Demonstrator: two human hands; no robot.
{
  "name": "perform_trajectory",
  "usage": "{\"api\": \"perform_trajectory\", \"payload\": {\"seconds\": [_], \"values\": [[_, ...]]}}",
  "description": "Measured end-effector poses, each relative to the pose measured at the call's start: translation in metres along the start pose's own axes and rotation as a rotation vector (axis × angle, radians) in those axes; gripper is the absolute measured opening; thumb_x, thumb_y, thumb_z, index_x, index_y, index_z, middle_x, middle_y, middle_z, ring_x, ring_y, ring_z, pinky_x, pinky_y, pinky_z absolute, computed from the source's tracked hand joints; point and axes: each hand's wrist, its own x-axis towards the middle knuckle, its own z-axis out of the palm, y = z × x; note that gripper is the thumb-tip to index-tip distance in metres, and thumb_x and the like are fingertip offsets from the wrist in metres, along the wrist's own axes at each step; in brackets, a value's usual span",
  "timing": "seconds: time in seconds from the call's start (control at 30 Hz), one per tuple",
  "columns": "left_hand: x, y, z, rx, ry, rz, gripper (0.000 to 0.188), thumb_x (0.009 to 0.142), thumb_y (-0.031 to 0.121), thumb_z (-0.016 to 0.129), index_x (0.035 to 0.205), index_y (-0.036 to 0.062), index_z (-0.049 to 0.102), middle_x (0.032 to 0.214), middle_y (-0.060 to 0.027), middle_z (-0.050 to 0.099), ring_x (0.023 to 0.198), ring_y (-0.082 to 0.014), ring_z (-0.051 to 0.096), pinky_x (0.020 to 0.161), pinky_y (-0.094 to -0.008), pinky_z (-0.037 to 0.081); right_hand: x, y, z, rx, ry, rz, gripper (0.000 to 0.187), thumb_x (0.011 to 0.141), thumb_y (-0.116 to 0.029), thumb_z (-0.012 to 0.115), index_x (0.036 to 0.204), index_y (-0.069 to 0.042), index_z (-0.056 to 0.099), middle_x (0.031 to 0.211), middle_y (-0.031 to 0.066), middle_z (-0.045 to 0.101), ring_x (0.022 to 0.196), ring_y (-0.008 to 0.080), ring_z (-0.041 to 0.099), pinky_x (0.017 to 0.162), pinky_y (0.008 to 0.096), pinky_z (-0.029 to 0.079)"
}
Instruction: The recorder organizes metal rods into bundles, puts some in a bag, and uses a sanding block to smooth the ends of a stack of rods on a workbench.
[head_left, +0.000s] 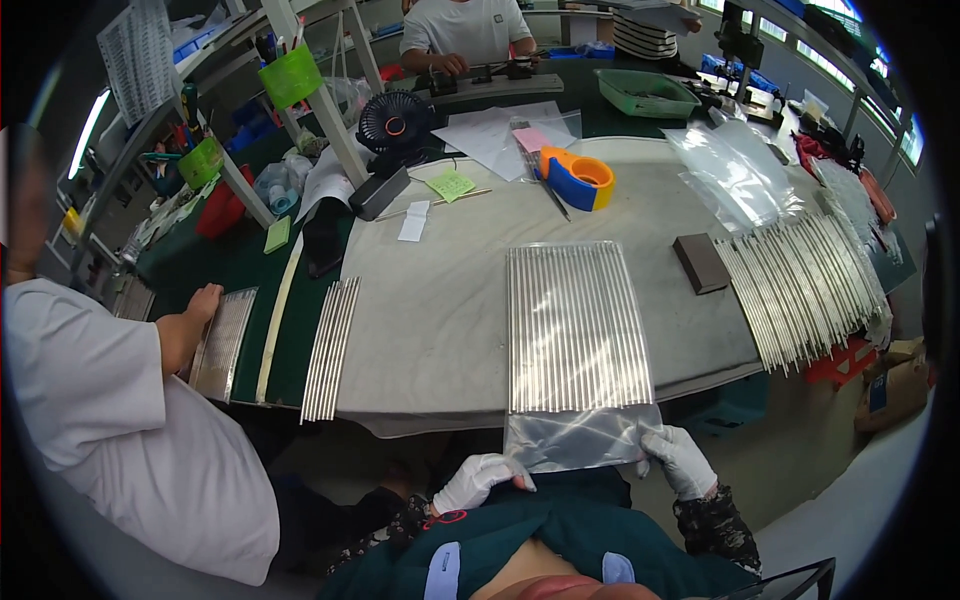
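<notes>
A clear plastic bag (575,440) lies on the grey-covered table in front of me, with a flat row of thin shiny metal rods (578,325) inside. Its bare end hangs over the near table edge toward me. My left hand (480,482), in a white glove with a bare fingertip showing, is closed at the bag's near left corner. At the near right corner, my gloved right hand (680,462) pinches the plastic between thumb and fingers. Parts of both hands' fingers are hidden.
Loose rods (800,290) lie at right beside a dark block (701,264); a smaller bunch (331,350) lies left. A tape dispenser (577,180), black fan (395,122) and empty bags (735,175) sit farther back. A co-worker's hand (206,300) touches bagged rods at left.
</notes>
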Motion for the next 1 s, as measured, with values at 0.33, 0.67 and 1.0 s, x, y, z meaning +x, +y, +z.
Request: {"api": "perform_trajectory", "payload": {"seconds": [0.33,0.67,1.0], "values": [[0.001,0.002,-0.012,-0.103,-0.030,0.011,0.054,0.090,0.047,0.048,0.106,-0.0031,0.062,0.111,-0.0156,0.064,0.099,-0.0227,0.061,0.086,-0.0312,0.046,-0.008,0.001,-0.013,0.062,-0.111,-0.079,0.032,0.088,-0.030,0.061,0.088,0.002,0.063,0.080,0.0123,0.067,0.071,0.0162,0.064,0.070,0.0256,0.051],[0.047,0.021,0.010,-0.354,-0.059,-0.223,0.044,0.097,0.038,0.045,0.109,-0.0019,0.059,0.114,-0.0185,0.061,0.097,-0.0224,0.062,0.084,-0.0346,0.050,0.028,-0.007,0.008,0.219,0.037,0.018,0.034,0.093,-0.031,0.058,0.092,0.002,0.063,0.082,0.0064,0.066,0.074,0.0147,0.062,0.071,0.0245,0.049],[0.048,0.009,0.014,-0.190,0.104,-0.102,0.035,0.098,0.029,0.044,0.089,-0.0018,0.059,0.085,-0.0148,0.066,0.079,-0.0231,0.065,0.075,-0.0329,0.051,0.024,-0.007,0.020,0.243,0.013,0.051,0.028,0.092,-0.025,0.058,0.078,-0.001,0.060,0.071,0.0030,0.060,0.066,0.0111,0.058,0.066,0.0253,0.049]]}}
